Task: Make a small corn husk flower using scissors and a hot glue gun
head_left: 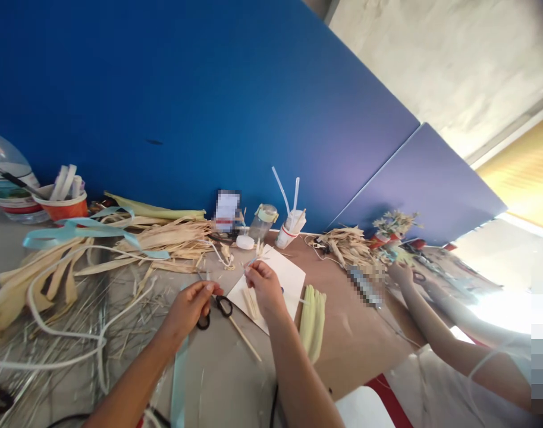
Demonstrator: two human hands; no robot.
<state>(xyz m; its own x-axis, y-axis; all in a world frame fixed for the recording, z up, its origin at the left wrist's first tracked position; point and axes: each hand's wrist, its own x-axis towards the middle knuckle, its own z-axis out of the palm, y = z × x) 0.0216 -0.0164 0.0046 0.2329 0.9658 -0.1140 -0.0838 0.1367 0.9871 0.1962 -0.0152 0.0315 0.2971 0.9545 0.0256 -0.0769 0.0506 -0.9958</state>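
Note:
My left hand is closed in a pinch just above the table; whatever its fingertips hold is too small to make out. Black-handled scissors lie beside and partly under it, next to a thin pale stick. Over a white sheet, my right hand pinches something small and pale that I cannot identify. Narrow straw-coloured strips rest on the sheet below that hand. To its right lies a folded greenish husk.
Dried husks, light-blue ribbon and a looping white cable cover the left side. A phone, a jar and a cup with glue sticks stand along the blue partition. At right, another person's hands work near more husks.

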